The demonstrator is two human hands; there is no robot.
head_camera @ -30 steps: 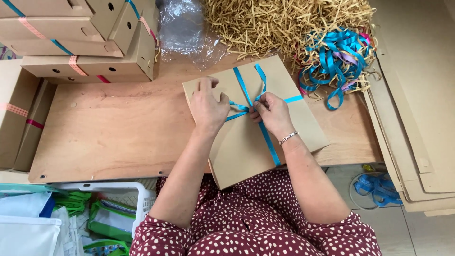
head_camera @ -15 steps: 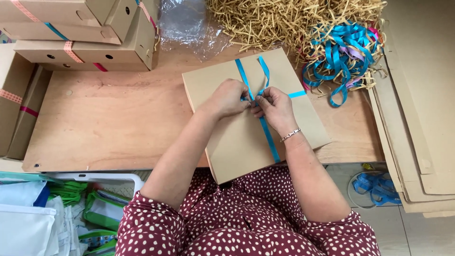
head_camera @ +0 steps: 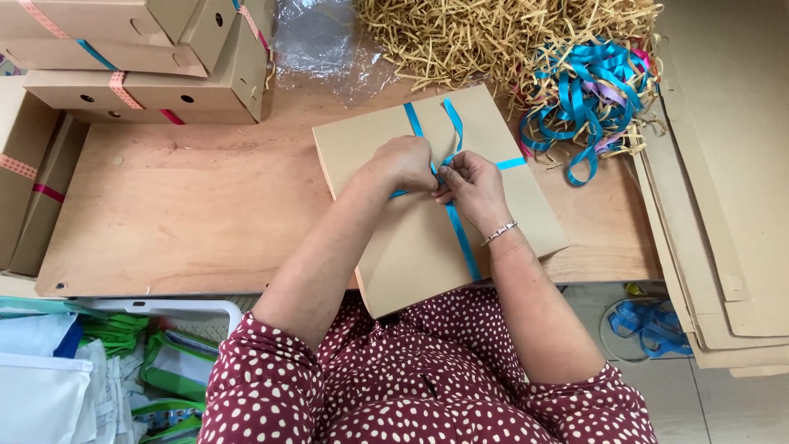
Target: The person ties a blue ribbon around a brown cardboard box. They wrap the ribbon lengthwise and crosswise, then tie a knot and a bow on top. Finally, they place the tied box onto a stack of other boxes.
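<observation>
Across the middle of the view, the wooden table [head_camera: 189, 214] carries all work items. At its far left stand stacked cardboard boxes [head_camera: 140, 57] banded with pink and blue ribbon. At the right edge lies a stack of flat cardboard sheets [head_camera: 723, 205]. A heap of shredded paper filling [head_camera: 493, 37] occupies the far centre, with clear plastic film [head_camera: 325, 45] just beside it on the left. The flat brown box [head_camera: 419, 247] lies tilted at the near table edge, overhanging it toward the person. A tangle of loose blue ribbons [head_camera: 588, 99] lies near the box's far right corner. A blue ribbon [head_camera: 462, 238] crosses the box lengthwise and crosswise, with two free ends running toward the far side. The left hand [head_camera: 404, 162] is closed, pinching the ribbon at the crossing point. The right hand [head_camera: 470, 187] is likewise closed on the ribbon, fingertips touching the left hand. A bracelet [head_camera: 500, 233] sits on the right wrist.
</observation>
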